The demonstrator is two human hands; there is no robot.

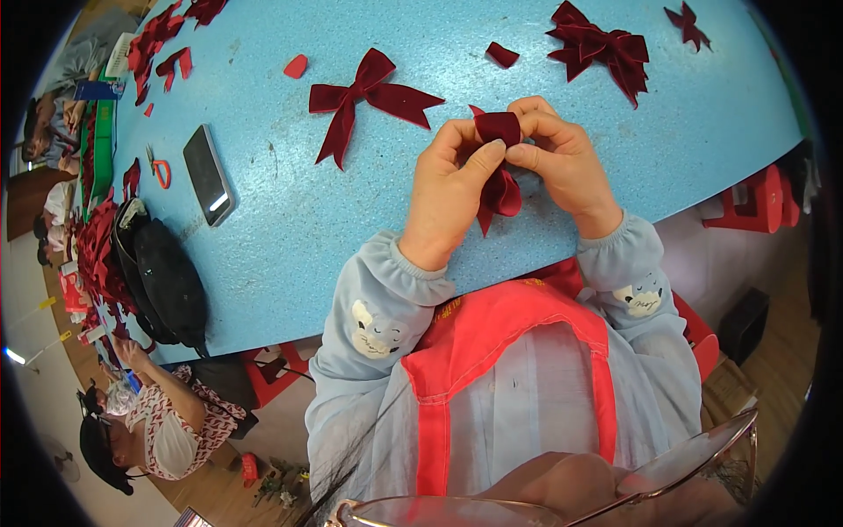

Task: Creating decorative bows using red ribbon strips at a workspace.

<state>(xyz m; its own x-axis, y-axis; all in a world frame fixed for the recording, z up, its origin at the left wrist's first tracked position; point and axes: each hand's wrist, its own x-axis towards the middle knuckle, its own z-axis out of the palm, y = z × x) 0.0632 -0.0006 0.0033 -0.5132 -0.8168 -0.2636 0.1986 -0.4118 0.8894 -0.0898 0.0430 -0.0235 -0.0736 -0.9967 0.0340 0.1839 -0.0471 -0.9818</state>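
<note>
with our left grip (446, 195) and right grip (566, 167) both pinched closed, we hold a looped dark red ribbon (498, 129) over the blue tabletop (290, 268), near a bow (358, 91).

Wearer's two hands (443, 189) (569, 167), one phone (208, 176), one scissors (155, 164)

Right of the phone (208, 176), left grip (444, 186) and right grip (566, 160) hide part of a maroon ribbon (499, 189). Above the phone, the upper edge cuts off a maroon scrap (205, 10); far left of the phone, people (56, 127) look too small for detail.
</note>
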